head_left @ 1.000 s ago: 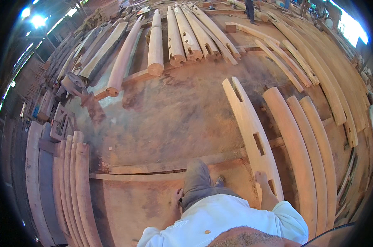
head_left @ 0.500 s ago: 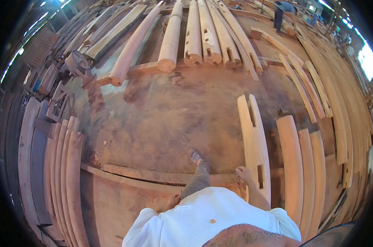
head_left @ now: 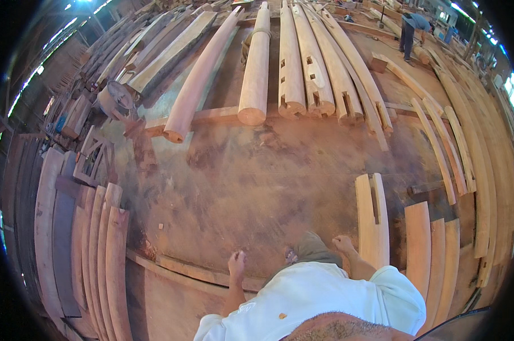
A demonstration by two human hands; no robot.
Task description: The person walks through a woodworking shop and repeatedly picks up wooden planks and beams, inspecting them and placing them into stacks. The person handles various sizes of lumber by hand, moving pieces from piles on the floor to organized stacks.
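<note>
My left hand (head_left: 237,263) hangs in front of me over the dusty floor, its fingers curled in and nothing visible in them. To the right, my right hand (head_left: 343,244) is also loosely closed, with nothing visible in it. It is nearest to a squared timber (head_left: 366,227) with a long slot cut in its far end, and I see no contact. My foot (head_left: 291,256) shows on the floor between the hands, partly behind my trouser leg.
Several round wooden posts (head_left: 253,85), some with mortise holes, rest on a cross beam (head_left: 226,115) ahead. Curved timbers (head_left: 118,256) lie at left, more boards (head_left: 418,238) at right. A low beam (head_left: 180,273) crosses the floor nearby. A person (head_left: 411,34) bends over far right.
I have stepped forward and the view has shifted, so the posts sit lower and farther right. My left hand has swung forward into view; my right hand is beside the slotted timber's near part.
</note>
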